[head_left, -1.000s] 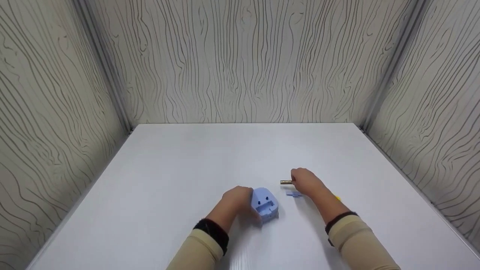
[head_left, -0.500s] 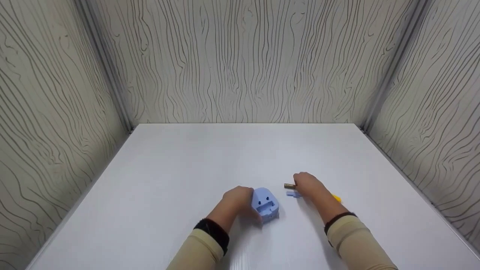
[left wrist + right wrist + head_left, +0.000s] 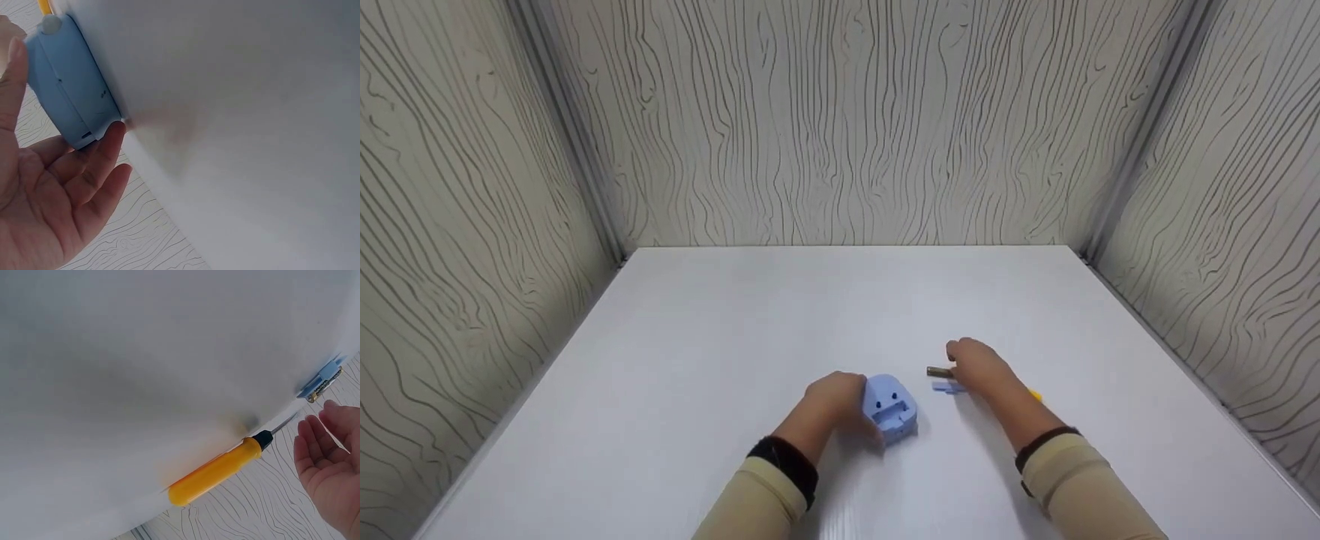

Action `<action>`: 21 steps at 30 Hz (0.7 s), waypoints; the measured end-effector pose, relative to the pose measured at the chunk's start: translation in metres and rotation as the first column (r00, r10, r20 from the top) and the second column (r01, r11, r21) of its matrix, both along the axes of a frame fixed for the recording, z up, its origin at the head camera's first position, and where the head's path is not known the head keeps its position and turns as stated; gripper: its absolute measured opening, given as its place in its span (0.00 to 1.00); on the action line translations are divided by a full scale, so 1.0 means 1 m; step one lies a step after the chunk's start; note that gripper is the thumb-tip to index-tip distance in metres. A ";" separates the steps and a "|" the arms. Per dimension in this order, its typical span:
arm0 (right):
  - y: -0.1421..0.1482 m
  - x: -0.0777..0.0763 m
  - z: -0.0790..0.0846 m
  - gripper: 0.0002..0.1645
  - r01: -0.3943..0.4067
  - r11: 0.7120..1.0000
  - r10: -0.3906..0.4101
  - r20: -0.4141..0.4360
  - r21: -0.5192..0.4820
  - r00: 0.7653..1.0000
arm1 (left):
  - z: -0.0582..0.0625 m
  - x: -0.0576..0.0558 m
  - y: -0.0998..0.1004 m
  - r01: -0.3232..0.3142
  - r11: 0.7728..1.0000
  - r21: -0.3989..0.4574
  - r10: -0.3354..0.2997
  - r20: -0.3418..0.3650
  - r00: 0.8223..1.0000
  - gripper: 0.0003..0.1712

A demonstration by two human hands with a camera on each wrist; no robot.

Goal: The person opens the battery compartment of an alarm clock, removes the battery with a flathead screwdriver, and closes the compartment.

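My left hand (image 3: pixel 836 397) grips a light-blue plastic device (image 3: pixel 885 397) by its side, thumb and fingers around it. The device's upper face has a recessed battery compartment and two dark holes. In the left wrist view a pale round knob shows on the device (image 3: pixel 70 79). My right hand (image 3: pixel 979 367) has relaxed, bent fingers with nothing between them. Just beyond its fingertips lies a battery (image 3: pixel 938 371), close beside a small blue battery cover (image 3: pixel 947 388). In the right wrist view the battery (image 3: pixel 325 386) overlaps the cover (image 3: pixel 319 378).
A screwdriver (image 3: pixel 216 475) with a yellow handle and black collar lies on the white table (image 3: pixel 735 322) under my right forearm, mostly hidden in the head view. Wood-grain panels (image 3: pixel 840 127) wall the table in at the back and both sides.
My right hand has brought the battery down and nearer to the blue cover, then let it go, its fingers lifting off. My left hand and the device have stayed put.
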State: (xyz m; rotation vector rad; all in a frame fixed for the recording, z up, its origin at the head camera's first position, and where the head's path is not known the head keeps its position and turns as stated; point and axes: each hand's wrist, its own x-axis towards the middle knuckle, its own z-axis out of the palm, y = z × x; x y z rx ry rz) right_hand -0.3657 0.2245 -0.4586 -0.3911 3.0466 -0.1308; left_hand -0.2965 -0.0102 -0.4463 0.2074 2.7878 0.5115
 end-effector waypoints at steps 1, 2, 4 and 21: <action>0.000 0.001 0.001 0.06 -0.011 1.000 0.011 -0.004 -0.004 1.000 | 0.000 0.000 0.000 0.001 1.000 -0.003 -0.001 0.000 1.000 0.53; 0.000 0.002 0.002 0.04 -0.022 1.000 0.022 -0.009 -0.010 1.000 | 0.000 0.000 0.000 0.003 1.000 -0.004 -0.003 -0.002 1.000 0.53; 0.000 0.004 0.003 0.02 -0.048 0.999 0.047 -0.015 -0.024 0.999 | 0.000 -0.001 0.000 0.006 1.000 -0.007 -0.006 -0.004 1.000 0.53; -0.005 0.016 0.005 0.05 -0.031 0.999 0.035 0.137 -0.032 0.990 | 0.004 0.001 0.001 -0.014 1.000 -0.005 0.014 0.017 1.000 0.54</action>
